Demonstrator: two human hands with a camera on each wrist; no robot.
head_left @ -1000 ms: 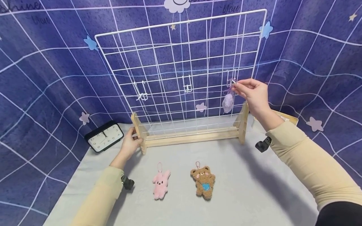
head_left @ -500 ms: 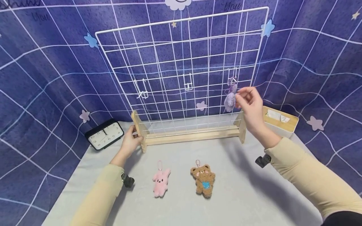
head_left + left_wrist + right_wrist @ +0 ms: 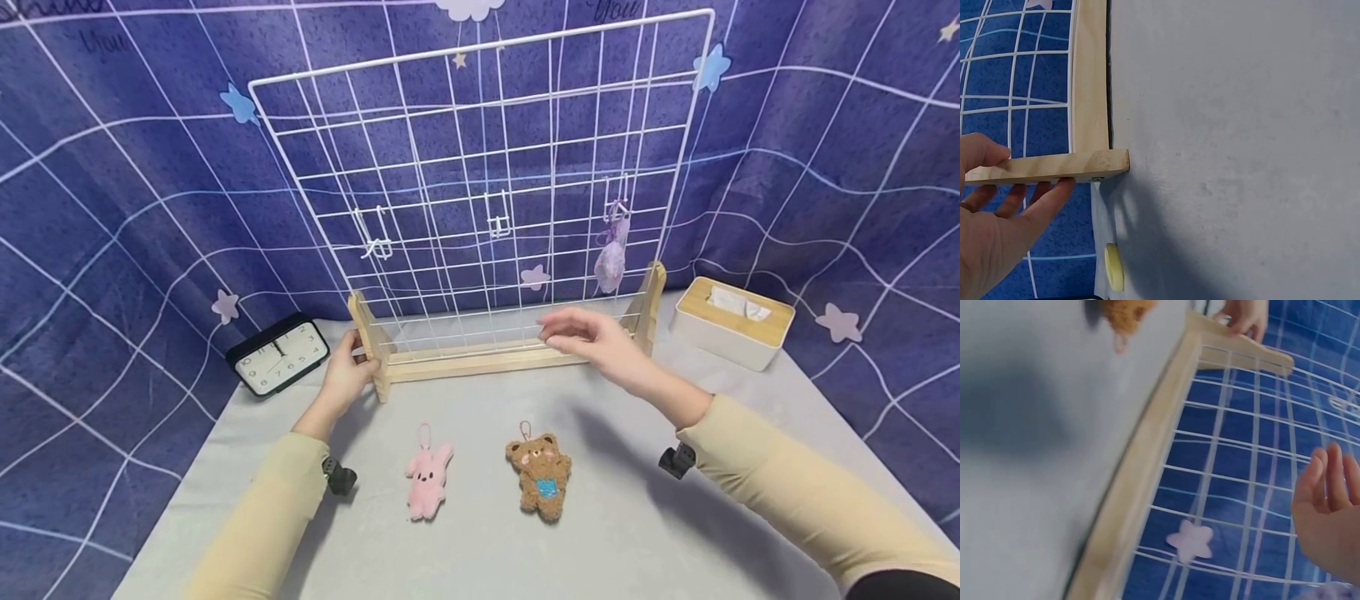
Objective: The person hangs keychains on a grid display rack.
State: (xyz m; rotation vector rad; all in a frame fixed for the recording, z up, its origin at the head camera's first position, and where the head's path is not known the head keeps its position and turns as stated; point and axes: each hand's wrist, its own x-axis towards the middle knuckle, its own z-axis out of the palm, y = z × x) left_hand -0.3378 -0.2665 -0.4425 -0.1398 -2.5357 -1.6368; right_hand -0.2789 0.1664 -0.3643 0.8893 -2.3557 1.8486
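Observation:
My left hand (image 3: 347, 377) grips the wooden end foot (image 3: 1054, 166) of a white wire grid rack (image 3: 480, 158), thumb on one side and fingers on the other. My right hand (image 3: 596, 343) is in the air before the rack's wooden base bar, fingers loosely extended and holding nothing. A purple plush charm (image 3: 611, 265) hangs by its loop from the right hook (image 3: 618, 208). The middle hook (image 3: 498, 225) and left hook (image 3: 377, 246) carry nothing. Lying on the table are a pink rabbit plush charm (image 3: 427, 483) and a brown bear plush charm (image 3: 542, 479), each with a loop at its head.
A black-framed clock (image 3: 277, 354) stands left of the rack. To its right is a white tissue box (image 3: 731, 325) with a wooden lid. Blue patterned cloth (image 3: 825, 208) hangs behind and at both sides of the grey-covered table (image 3: 480, 558).
My right hand let go of the purple charm at the right hook, then moved down and left. The charm stays hanging. My left hand keeps its grip on the rack's foot.

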